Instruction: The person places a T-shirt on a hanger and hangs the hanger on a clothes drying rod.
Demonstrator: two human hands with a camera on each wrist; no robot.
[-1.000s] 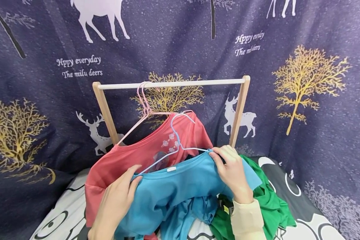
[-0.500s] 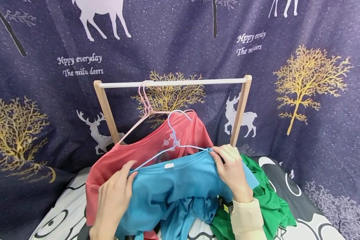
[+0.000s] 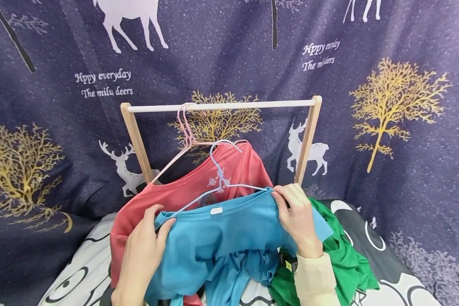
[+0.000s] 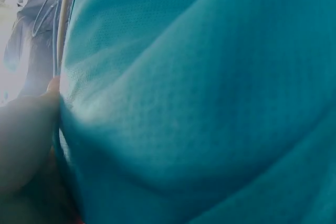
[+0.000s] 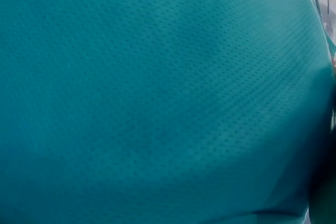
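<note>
A blue T-shirt [image 3: 229, 231] with a white neck label hangs between my hands, a light blue hanger [image 3: 199, 197] set inside its neckline. My left hand [image 3: 143, 246] pinches the left shoulder at the collar, thumb in front. At the right shoulder, my right hand [image 3: 296, 214] pinches the collar edge near the hanger's arm. The hanger's hook points up and stands apart from the rail. Blue cloth [image 4: 199, 98] fills most of the left wrist view, with part of the hand at its left edge. Only blue fabric [image 5: 157, 87] shows clearly in the right wrist view.
Behind the shirt stands a small rack with a white rail [image 3: 245, 105] and wooden posts. Pink hangers [image 3: 185, 127] hang on it, with a coral red shirt [image 3: 168, 193] below. A crumpled green garment [image 3: 352, 255] lies at the right on the patterned bedding [image 3: 70, 276].
The hanger has shifted slightly left. My left hand has moved a little left and up along the collar, so more of the blue shoulder covers the hanger's left arm. My right hand stays nearly still.
</note>
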